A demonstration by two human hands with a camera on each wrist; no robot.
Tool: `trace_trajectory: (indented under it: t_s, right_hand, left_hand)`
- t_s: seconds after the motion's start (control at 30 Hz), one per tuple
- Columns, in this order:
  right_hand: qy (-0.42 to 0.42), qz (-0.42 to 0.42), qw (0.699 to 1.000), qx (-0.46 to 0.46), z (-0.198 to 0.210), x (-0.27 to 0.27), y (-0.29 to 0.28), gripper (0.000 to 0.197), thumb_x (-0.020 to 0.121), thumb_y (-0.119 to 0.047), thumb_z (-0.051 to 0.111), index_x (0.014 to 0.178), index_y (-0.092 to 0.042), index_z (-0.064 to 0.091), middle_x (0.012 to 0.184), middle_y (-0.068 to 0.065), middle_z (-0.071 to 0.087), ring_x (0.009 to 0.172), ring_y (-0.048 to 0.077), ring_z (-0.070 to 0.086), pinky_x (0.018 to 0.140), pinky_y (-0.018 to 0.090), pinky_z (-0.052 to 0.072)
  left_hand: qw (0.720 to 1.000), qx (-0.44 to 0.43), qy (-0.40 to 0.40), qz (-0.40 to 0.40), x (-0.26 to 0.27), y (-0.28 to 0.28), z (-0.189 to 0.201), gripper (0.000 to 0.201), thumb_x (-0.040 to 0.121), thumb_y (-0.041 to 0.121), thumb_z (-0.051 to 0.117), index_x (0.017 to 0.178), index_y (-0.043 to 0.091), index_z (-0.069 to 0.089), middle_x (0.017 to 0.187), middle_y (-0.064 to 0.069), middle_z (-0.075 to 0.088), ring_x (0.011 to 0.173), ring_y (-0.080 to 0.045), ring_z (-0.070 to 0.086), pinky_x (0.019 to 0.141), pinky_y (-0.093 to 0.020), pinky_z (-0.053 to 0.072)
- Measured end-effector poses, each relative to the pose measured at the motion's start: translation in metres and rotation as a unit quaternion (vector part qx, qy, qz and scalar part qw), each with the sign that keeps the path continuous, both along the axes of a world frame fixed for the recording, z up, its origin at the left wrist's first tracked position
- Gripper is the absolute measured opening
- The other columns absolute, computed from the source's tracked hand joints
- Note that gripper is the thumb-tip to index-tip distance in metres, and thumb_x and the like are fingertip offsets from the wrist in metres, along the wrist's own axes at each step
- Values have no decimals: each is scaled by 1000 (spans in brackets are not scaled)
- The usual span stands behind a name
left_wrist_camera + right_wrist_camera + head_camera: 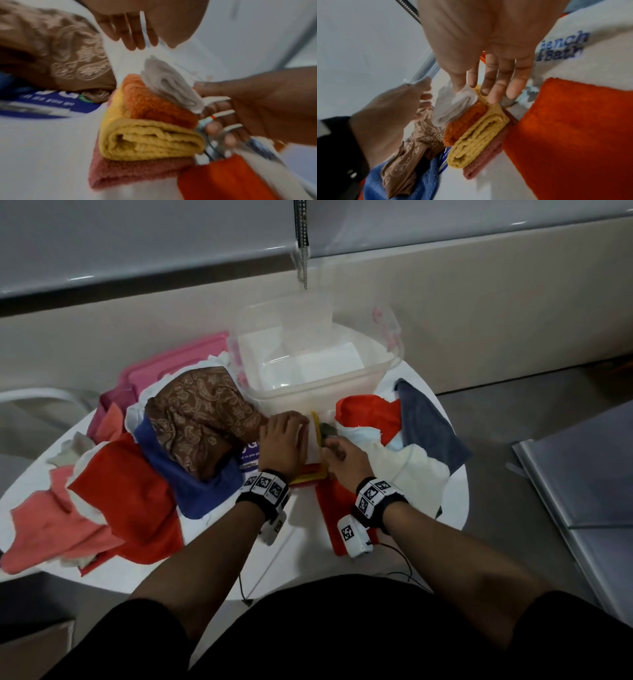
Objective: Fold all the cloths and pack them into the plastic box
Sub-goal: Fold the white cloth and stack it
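On the white table, in front of the clear plastic box (308,397), stands a stack of folded cloths: pink (137,171) at the bottom, then yellow (150,138), orange (154,105) and a small grey cloth (168,83) on top. My left hand (284,440) lies over the far left of the stack with its fingers (135,33) straight, touching the grey cloth's edge. My right hand (340,455) is at the stack's right side and pinches the grey cloth (453,106) with thumb and index; its other fingers (503,83) reach along the yellow cloth. The box holds only white inserts.
Unfolded cloths crowd the left: brown paisley (202,412), blue (191,484), red (126,498), salmon (44,525), over a pink lid (171,364). On the right lie red (370,412), slate-blue (431,426) and white (411,470) cloths. An orange cloth (334,518) lies flat near the table's front edge.
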State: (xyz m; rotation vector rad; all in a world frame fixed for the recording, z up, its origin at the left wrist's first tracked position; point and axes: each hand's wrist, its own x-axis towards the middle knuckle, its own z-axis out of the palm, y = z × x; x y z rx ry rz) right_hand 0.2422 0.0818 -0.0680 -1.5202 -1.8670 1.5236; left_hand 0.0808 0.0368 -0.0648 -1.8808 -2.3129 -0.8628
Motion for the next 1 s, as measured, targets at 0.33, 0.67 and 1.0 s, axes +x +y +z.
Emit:
trace_trajectory:
  t_s: [0.33,0.67,1.0]
  right_hand:
    - [3,-87,996,0,-8,46,5,21,90,-11,57,93,-29,65,84,15,68,73,33,66,69,37,56]
    - [-79,-122,987,71,-11,69,4,27,83,-31,69,107,-32,56,79,-2,59,74,17,60,77,37,53]
    - [-200,-63,976,53,-17,78,-3,86,72,-42,79,142,-31,31,126,8,49,115,32,52,95,46,47]
  left_hand:
    - [960,-272,9,-67,2,5,-46,66,98,46,6,155,13,0,162,-8,-9,149,-25,-13,121,-45,-5]
    - [952,-298,12,-73,0,9,-42,76,91,51,-4,155,11,2,163,-9,-7,150,-26,-10,121,-45,-6]
    - [974,-213,11,-77,5,6,-8,69,98,51,16,155,12,14,163,-6,10,151,-21,0,122,-42,-4]
